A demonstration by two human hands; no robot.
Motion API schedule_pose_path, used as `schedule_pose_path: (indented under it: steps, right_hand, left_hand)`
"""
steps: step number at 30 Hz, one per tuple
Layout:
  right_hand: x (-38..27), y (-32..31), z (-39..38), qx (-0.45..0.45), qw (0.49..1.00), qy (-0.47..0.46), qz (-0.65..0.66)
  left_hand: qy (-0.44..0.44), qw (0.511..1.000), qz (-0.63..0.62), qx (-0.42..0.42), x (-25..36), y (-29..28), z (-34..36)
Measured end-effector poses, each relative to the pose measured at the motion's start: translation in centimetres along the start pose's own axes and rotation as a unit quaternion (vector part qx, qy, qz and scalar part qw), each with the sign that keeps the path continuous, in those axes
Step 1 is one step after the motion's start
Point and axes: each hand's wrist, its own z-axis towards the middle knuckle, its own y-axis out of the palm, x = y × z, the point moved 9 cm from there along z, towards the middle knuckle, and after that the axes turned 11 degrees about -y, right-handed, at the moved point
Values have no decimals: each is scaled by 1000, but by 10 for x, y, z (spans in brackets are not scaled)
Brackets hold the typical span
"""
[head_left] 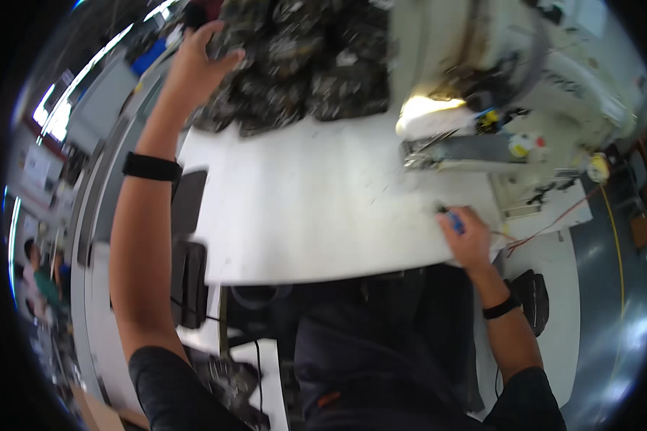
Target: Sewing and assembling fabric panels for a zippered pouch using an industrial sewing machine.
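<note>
My left hand (201,65) is raised at the upper left with thumb and fingers apart, beside a pile of dark camouflage fabric pieces (287,65) at the far side of the white work table (316,201). My right hand (467,241) rests near the table's right side, closed on a small blue tool (454,219), possibly thread snips. Above it stands a cream industrial sewing machine (575,93) with its lamp lit and a metal plate (460,147) reaching over the table.
Dark padded pieces (190,280) lie left of the table. A black item (528,302) sits on the right-hand surface, near red cables (535,230). Other people (47,280) are at work far left. A floor with a yellow line (618,273) runs along the right.
</note>
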Motion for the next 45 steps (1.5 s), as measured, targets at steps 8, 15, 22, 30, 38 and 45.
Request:
schedule_pose_path:
  steps: [8,15,22,30,38,45]
  right_hand:
    - [42,-9,14,-62,996,47,-53]
    - [69,-2,17,-81,994,-2,-80]
    - [59,11,18,-112,977,-113,-140]
    - [68,-1,22,-123,982,-81,-119]
    - [56,0,24,-110,980,-97,-133]
    - [60,2,19,-81,991,-69,-85]
  left_hand:
    - [-315,934,151,-77,-210,-184,-322]
    - [-589,709,284,-264,-311,-263,-715]
    - [-625,708,110,-310,-273,-138,-880]
    - [-514,719,193,-427,-229,-59,-824]
    - [-583,621,24,-523,-233,-104,-823]
    - [-697,511,-153,-480,-197,-152,-747]
